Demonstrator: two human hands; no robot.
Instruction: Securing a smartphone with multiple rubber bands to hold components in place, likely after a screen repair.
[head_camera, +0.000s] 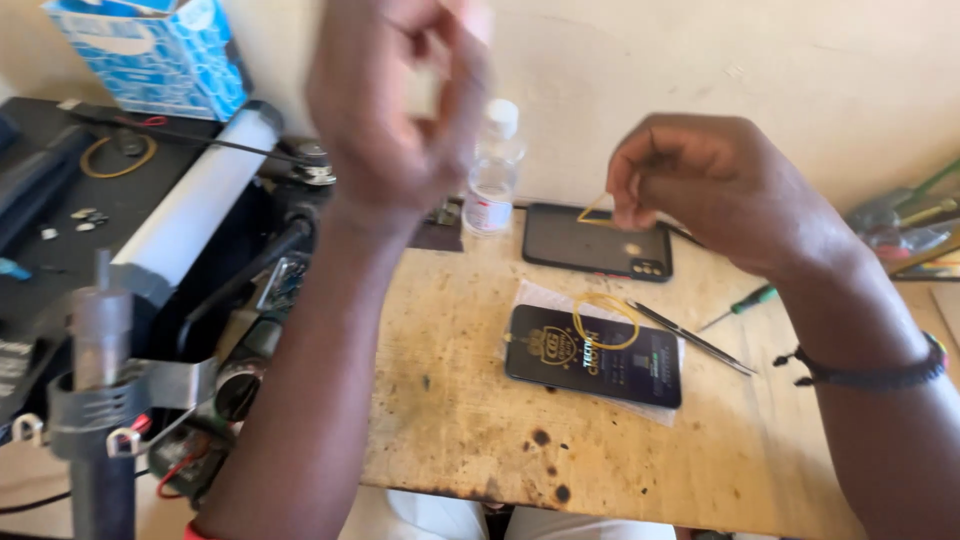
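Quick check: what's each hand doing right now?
Left hand: raised, blurred, fingers curled; contents cannot be told.
Right hand: pinched shut on a yellow rubber band.

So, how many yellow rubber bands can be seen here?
3: one rubber band pinched in the right hand, one lying on the dark package, one on the black machine at left. More may be hidden.

head cam, looks down, close over workbench (480, 420)
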